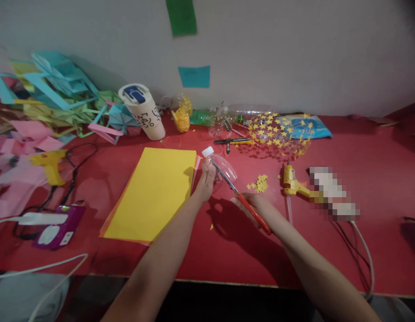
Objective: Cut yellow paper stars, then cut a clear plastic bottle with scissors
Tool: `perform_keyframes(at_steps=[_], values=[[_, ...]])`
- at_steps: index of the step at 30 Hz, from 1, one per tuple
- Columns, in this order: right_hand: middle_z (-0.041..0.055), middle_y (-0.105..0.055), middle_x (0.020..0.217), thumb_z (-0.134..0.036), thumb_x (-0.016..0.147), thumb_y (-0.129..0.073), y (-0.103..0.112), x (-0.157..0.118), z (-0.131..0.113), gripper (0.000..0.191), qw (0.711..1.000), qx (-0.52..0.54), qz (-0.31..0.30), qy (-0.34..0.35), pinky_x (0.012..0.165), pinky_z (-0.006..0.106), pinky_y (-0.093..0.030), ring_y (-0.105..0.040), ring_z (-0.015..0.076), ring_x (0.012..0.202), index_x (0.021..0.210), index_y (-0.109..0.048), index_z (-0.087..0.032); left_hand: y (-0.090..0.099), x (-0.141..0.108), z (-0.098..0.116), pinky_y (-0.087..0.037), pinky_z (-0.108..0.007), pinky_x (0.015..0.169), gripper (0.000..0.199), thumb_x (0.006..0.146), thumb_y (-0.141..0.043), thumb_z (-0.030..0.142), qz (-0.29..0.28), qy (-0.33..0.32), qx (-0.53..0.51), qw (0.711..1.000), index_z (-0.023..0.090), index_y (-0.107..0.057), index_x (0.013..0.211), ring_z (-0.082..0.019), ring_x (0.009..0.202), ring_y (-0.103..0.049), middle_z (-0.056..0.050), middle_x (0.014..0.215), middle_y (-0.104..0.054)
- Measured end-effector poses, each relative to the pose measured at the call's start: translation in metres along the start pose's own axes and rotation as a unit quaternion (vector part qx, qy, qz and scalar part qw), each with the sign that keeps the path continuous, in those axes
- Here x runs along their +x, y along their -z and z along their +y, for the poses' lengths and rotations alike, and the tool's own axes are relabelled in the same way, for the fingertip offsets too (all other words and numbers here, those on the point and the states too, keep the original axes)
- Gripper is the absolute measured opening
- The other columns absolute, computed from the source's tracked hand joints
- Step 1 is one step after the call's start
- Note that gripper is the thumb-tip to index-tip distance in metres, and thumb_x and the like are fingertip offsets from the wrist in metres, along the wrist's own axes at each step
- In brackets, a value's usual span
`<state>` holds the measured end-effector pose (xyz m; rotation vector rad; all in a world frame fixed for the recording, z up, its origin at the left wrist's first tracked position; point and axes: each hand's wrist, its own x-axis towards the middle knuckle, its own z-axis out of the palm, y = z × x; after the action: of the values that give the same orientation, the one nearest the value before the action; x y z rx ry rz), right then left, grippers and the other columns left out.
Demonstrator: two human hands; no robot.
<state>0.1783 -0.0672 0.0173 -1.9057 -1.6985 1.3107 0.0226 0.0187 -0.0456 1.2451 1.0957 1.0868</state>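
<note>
My left hand [207, 181] is closed around a clear plastic bottle piece [229, 167] with a white cap [207, 152] at its upper end. In my right hand [256, 208] is a pair of scissors with red handles [252, 212]. The scissor blades lie against the clear plastic, close to the left fingers; whether they are cutting through it I cannot tell. Small yellow paper stars [260, 184] lie in a heap just right of the blades. To the left of my left hand is a stack of coloured paper with a yellow sheet [153, 192] on top.
A yellow glue gun [291, 181] stands at right, another glue gun [50, 165] at left near a purple box [59, 226]. Behind are a white tumbler [143, 112], a star-covered clear bottle [274, 129] and pens [234, 141]. Folded paper shapes [59, 89] pile up at left.
</note>
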Motion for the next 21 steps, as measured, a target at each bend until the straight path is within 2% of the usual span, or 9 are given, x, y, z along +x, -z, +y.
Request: perform_keyframes(at_steps=[5, 9, 12, 18, 21], values=[[-0.0053, -0.037, 0.046, -0.074, 0.081, -0.044, -0.002, 0.004, 0.003, 0.053, 1.0, 0.005, 0.003, 0.014, 0.044, 0.026, -0.031, -0.039, 0.0122, 0.041, 0.06, -0.035, -0.026, 0.001, 0.0, 0.0, -0.05, -0.042, 0.1, 0.053, 0.086, -0.042, 0.071, -0.005, 0.012, -0.007, 1.0, 0.021, -0.056, 0.098, -0.028, 0.114, -0.06, -0.007, 0.078, -0.062], [-0.0057, -0.038, 0.045, -0.078, 0.079, -0.044, 0.0, 0.005, 0.004, 0.056, 1.0, 0.008, -0.005, 0.003, 0.042, 0.025, -0.031, -0.04, 0.0119, 0.039, 0.061, -0.035, -0.026, 0.0, -0.002, -0.003, -0.047, -0.042, 0.105, 0.049, 0.087, -0.048, 0.065, -0.006, 0.005, -0.01, 1.0, 0.02, -0.058, 0.104, -0.029, 0.123, -0.055, -0.009, 0.087, -0.065], [-0.0062, -0.038, 0.042, -0.077, 0.08, -0.043, 0.0, 0.007, 0.007, 0.055, 1.0, 0.01, -0.011, -0.001, 0.041, 0.025, -0.031, -0.04, 0.0118, 0.037, 0.062, -0.034, -0.026, -0.001, -0.003, -0.005, -0.047, -0.042, 0.106, 0.054, 0.085, -0.047, 0.068, -0.014, -0.001, -0.007, 1.0, 0.02, -0.056, 0.107, -0.03, 0.125, -0.055, -0.009, 0.091, -0.065], [-0.0044, -0.04, 0.044, -0.072, 0.081, -0.046, -0.004, 0.013, 0.018, 0.051, 1.0, -0.007, 0.002, 0.01, 0.04, 0.026, -0.033, -0.043, 0.0136, 0.039, 0.062, -0.038, -0.025, -0.001, -0.003, -0.006, -0.05, -0.041, 0.1, 0.075, 0.08, -0.043, 0.079, -0.022, 0.0, 0.001, 1.0, 0.015, -0.051, 0.118, -0.029, 0.112, -0.061, -0.011, 0.094, -0.065], [-0.0046, -0.04, 0.043, -0.069, 0.08, -0.051, -0.005, 0.013, 0.017, 0.048, 1.0, 0.002, -0.001, -0.012, 0.039, 0.026, -0.035, -0.046, 0.0147, 0.039, 0.062, -0.041, -0.025, -0.001, -0.003, -0.007, -0.05, -0.042, 0.101, 0.076, 0.082, -0.044, 0.075, -0.02, 0.002, 0.003, 1.0, 0.013, -0.048, 0.126, -0.03, 0.115, -0.061, -0.013, 0.097, -0.066]])
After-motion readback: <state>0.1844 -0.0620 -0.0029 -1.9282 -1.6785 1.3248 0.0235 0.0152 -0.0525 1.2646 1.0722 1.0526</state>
